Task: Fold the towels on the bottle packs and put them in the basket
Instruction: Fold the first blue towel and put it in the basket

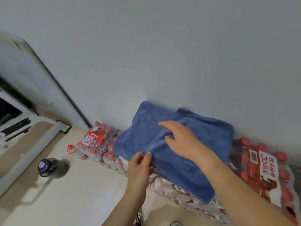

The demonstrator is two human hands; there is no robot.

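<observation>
A blue towel lies spread over the stacked bottle packs against the wall, with one half folded over the other so a hem runs diagonally across it. My left hand pinches the near corner of that folded edge between thumb and fingers. My right hand rests flat on the upper layer with its fingers spread. No basket is in view.
More packs of red-capped bottles sit on the floor to the left of the towel. A dark round bottle stands on the pale floor further left. A white cabinet fills the left edge, and a grey wall rises behind.
</observation>
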